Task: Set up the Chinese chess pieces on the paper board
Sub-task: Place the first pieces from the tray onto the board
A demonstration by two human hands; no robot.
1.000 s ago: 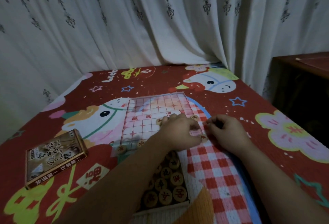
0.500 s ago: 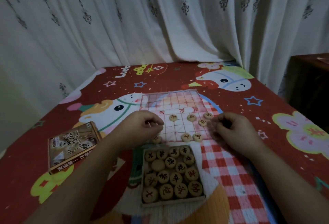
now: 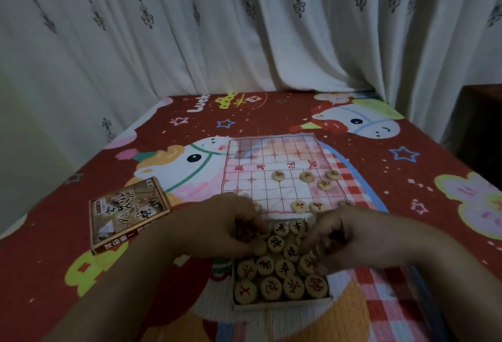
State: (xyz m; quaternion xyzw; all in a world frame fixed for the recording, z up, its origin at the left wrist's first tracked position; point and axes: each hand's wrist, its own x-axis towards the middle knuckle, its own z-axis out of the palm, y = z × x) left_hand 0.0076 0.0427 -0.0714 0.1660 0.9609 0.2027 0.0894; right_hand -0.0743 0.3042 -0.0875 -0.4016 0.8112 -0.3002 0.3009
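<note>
The paper board (image 3: 279, 162) lies flat about the middle of the red cartoon cloth (image 3: 434, 168), a little toward its far edge where the white curtain (image 3: 244, 29) hangs. On the near half of the board seven wooden pieces stand: three in one row (image 3: 307, 177), one (image 3: 324, 184) just behind the right end of this row on the near side, and three along the board's near edge (image 3: 299, 206). Touching the near edge of the board is the open tray (image 3: 282, 304), filled with round pieces (image 3: 284, 269) that lie close together with red or black characters up. The left hand (image 3: 231, 227) is over the far left corner of the tray with its fingers curled down; the picture is blurred there, so I cannot tell if it pinches a piece. The right hand (image 3: 345, 235) is over the right side of the tray, fingers bent down to the pieces, and whether it grips one I also cannot tell. The box lid (image 3: 127, 212) lies toward the left edge of the cloth, apart from the tray.
</note>
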